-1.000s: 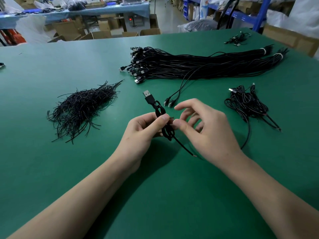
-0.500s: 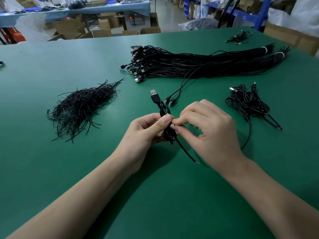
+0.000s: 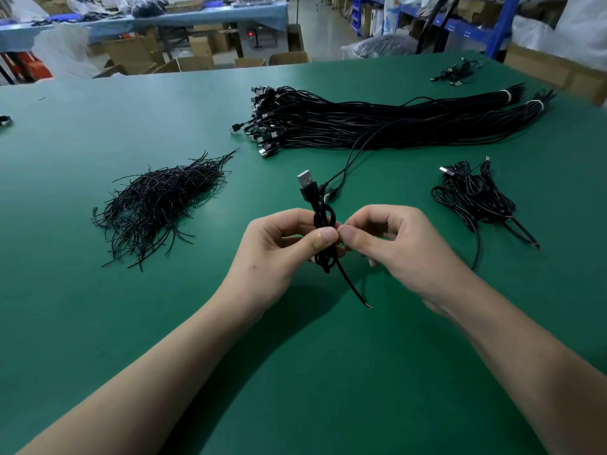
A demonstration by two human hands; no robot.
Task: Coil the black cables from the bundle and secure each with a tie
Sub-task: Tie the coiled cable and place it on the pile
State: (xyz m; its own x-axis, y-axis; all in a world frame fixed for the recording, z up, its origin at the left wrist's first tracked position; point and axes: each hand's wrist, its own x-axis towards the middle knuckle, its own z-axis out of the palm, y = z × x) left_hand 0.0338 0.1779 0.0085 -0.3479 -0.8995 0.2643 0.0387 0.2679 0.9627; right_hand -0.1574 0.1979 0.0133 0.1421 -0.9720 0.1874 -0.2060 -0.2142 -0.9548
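Item: coiled cable (image 3: pixel 323 224), held above the middle of the counter (image 3: pixel 295 372), pinched at its waist by the left hand (image 3: pixel 279 247) and the right hand (image 3: pixel 400 244); tie not discernible. Judged light, limp, springy; best gripped at the waist so loops are kept together.

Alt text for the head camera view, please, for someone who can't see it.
Two bare hands hold a coiled black USB cable over a green table: the left hand grips the coil, the right hand pinches its middle. A pile of black ties lies left, a large cable bundle behind, finished coils right.
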